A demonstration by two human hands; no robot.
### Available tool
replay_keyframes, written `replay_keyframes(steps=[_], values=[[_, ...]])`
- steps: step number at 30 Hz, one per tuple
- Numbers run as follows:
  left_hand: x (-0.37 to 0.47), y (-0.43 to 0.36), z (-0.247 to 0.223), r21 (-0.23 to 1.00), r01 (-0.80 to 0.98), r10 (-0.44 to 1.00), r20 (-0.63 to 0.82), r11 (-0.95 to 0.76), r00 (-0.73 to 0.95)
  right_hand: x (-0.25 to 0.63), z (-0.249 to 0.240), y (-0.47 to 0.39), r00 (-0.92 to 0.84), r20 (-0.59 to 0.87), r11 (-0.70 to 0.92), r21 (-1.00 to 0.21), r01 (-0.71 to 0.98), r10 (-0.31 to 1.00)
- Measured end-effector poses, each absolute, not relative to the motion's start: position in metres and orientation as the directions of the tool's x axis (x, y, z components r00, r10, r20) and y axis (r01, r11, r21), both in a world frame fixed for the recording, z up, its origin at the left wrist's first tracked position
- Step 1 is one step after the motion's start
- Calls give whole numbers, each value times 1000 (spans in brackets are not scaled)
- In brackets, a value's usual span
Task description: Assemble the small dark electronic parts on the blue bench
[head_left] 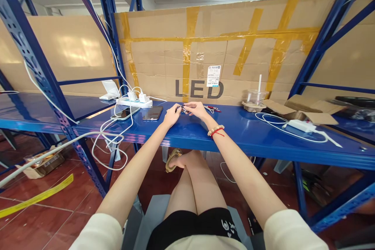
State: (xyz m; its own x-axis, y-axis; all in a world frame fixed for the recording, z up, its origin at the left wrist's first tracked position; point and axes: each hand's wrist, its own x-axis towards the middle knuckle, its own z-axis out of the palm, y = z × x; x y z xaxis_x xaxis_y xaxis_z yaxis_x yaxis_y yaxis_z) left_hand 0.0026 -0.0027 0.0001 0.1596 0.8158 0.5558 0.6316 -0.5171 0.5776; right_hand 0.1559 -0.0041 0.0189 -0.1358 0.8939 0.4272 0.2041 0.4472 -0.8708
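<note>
Both of my hands meet above the blue shelf point(234, 127), near its middle. My left hand point(172, 115) has its fingers closed on a small dark object point(182, 108), too small to identify. From the other side, my right hand point(195, 109) pinches the same object, its fingers bent around a shiny part. Just right of my right hand lie some small red and silver items point(213, 108). A dark phone point(152, 113) rests flat to the left of my left hand, partly blurred.
A power strip point(134, 102) with white plugs and looping cables point(107, 134) stands left, beside another phone point(126, 113). Rightward are a plastic cup point(255, 97), a white adapter point(301, 125) and an open carton point(315, 106). Cardboard point(164, 62) rises behind; blue posts point(109, 27) flank it.
</note>
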Motion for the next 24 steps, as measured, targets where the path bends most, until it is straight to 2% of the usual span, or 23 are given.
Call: replay_keyframes(steps=[8,13,15,20,24], values=[[2,-3,1,559,656,822,543,-507,173,157,17,-2,-224,429,479,-829,287,875],[3,-4,3,546,631,803,551,-551,225,158,19,-5,-212,462,508,-804,311,861],[4,-6,3,536,611,784,569,-582,247,160,20,-8,-213,413,461,-840,287,886],[4,-11,2,515,554,736,603,-654,308,169,24,-9,-271,155,219,-949,226,950],[1,-14,2,459,520,670,655,-720,350,171,26,-9,-353,66,128,-979,157,933]])
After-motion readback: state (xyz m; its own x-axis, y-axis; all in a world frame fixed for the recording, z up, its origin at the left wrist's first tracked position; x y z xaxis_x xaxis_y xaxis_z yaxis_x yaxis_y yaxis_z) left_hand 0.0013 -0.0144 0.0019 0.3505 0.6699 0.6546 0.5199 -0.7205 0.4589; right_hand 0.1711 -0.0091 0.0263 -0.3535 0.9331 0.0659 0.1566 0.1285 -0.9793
